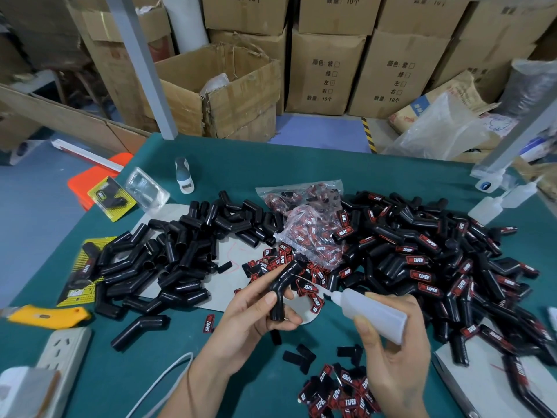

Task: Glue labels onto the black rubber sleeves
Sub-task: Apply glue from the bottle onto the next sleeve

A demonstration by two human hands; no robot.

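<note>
Two hands, fingers curled: L [256, 315] w/ black sleeve [283, 288], R [391, 354] w/ glue bottle [372, 310]; "TAPER" labels [346, 393] nearby.

A bent black rubber sleeve [281, 289] stands tilted above the desk, its open lower end down, with no label showing on it. A translucent white glue bottle [373, 310] lies slanted beside it, nozzle aimed at the sleeve's bend. Bare sleeves [180, 251] are heaped to the left, labelled sleeves [428, 260] to the right. Red-and-black "TAPER" labels [340, 396] lie loose in front, more in a clear bag [310, 233] between the heaps
</note>
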